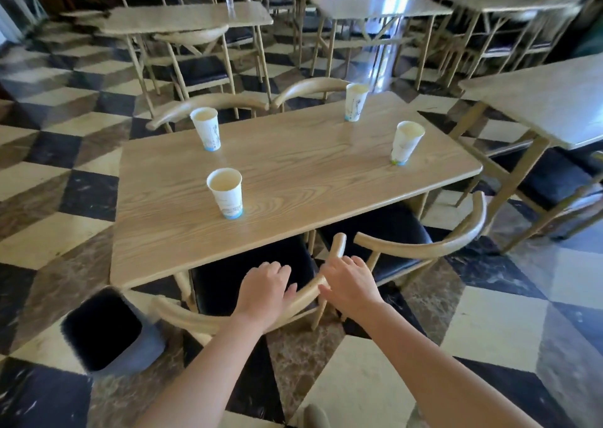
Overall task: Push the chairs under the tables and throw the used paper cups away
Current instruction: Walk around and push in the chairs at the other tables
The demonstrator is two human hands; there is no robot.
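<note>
A wooden table (326, 166) holds several white paper cups: one near me (225, 193), one at the far left (206, 128), one at the far right (355, 102), one at the right edge (405, 142). My left hand (266, 289) and my right hand (349, 282) both grip the curved wooden back rail of the near chair (182, 316), whose black seat sits partly under the table. A second chair (450, 241) stands to its right, angled out from the table.
A dark waste bin (111, 333) stands open on the floor at the table's near left corner. Two chairs (228, 103) are tucked in at the far side. More tables and chairs stand behind and to the right (538, 101). The floor is checkered tile.
</note>
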